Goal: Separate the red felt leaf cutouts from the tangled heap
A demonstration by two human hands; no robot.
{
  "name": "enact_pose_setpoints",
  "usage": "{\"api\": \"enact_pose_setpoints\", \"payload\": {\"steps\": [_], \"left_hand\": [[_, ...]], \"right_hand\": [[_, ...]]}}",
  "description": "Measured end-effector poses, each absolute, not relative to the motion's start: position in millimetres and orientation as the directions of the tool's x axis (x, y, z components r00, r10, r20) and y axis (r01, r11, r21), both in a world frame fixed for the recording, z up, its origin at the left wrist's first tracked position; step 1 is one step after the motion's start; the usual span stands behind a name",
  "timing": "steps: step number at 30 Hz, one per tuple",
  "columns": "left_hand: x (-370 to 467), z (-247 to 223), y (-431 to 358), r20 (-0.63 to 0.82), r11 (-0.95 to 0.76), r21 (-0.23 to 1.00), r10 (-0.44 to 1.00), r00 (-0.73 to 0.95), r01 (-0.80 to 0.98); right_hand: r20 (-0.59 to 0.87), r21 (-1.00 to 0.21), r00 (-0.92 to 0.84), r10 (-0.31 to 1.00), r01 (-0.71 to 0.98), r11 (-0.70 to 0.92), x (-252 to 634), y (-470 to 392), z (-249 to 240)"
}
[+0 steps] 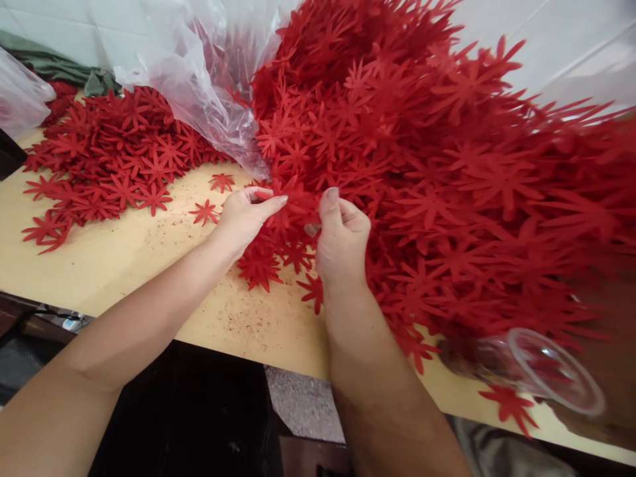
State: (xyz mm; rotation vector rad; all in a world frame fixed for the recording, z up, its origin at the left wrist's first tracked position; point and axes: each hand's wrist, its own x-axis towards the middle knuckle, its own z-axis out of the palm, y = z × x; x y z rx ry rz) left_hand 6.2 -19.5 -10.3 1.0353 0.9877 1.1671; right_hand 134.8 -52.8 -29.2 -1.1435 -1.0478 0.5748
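Note:
Thumb and fingers of my left hand [251, 213] pinch a red artificial flower piece [293, 199] with narrow petals, near the middle of the table. Close on its right, my right hand [342, 232] is closed, thumb pressed on the curled forefinger. What lies in that pinch is too blurred to make out. A large heap of red flower pieces [422, 172] rises behind and to the right of both hands. Single red flowers [259, 268] lie just below them on the tabletop.
A second pile of red flowers [124, 146] lies at left on the pale table [193, 311]. Behind stands a clear plastic bag [209, 86]. A transparent cup [556, 371] lies on its side at the right front edge. Reddish crumbs dot the tabletop.

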Motion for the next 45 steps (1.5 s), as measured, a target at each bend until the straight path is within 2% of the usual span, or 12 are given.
{"api": "enact_pose_setpoints", "payload": {"steps": [5, 10, 13, 18, 21, 25, 28, 32, 34, 40, 45], "left_hand": [[-14.5, -13.4, 1.7, -0.059, 0.067, 0.972, 0.997, 0.045, -0.225], [-12.3, -18.3, 0.7, 0.178, -0.173, 0.983, 0.977, 0.120, -0.053], [-6.9, -20.4, -6.2, 0.221, -0.231, 0.973, 0.955, 0.198, 0.028], [-5.1, -20.0, -14.8, 0.166, -0.196, 0.976, 0.950, 0.263, 0.093], [-3.4, -17.7, -19.0, 0.117, -0.143, 0.988, 0.938, 0.325, 0.058], [-0.4, -14.1, -23.1, 0.049, -0.017, 0.997, 0.907, 0.418, -0.079], [2.2, -12.5, -24.6, 0.042, 0.031, 0.989, 0.880, 0.474, -0.144], [4.2, -12.4, -23.7, 0.014, 0.050, 0.988, 0.916, 0.402, -0.149], [4.0, -12.8, -22.7, 0.020, 0.038, 0.988, 0.929, 0.368, -0.151], [3.6, -15.6, -20.7, 0.020, 0.001, 0.998, 0.949, 0.316, -0.066], [4.1, -17.6, -21.6, 0.041, -0.032, 0.999, 0.945, 0.325, -0.034]], "right_hand": [[0.388, -0.909, 0.543, 0.744, 0.092, 0.407, 153.4, -43.6, -35.2], [0.556, -0.828, 0.450, 0.699, 0.373, 0.418, 145.6, -48.2, -36.3], [0.612, -0.773, 0.355, 0.707, 0.459, 0.438, 136.4, -53.9, -35.6], [0.533, -0.824, 0.174, 0.828, 0.327, 0.462, 123.7, -56.4, -41.3], [0.478, -0.861, 0.129, 0.869, 0.266, 0.434, 119.6, -55.6, -43.1], [0.470, -0.879, 0.185, 0.863, 0.188, 0.439, 120.0, -52.9, -40.6], [0.471, -0.880, 0.253, 0.845, 0.202, 0.430, 121.3, -52.2, -37.5], [0.472, -0.865, 0.293, 0.831, 0.335, 0.374, 122.0, -54.6, -34.6], [0.470, -0.864, 0.302, 0.829, 0.347, 0.364, 122.2, -55.2, -34.2], [0.387, -0.922, 0.210, 0.898, 0.060, 0.383, 120.5, -54.6, -33.7], [0.307, -0.948, 0.216, 0.927, -0.014, 0.317, 121.0, -53.1, -36.3]]}}
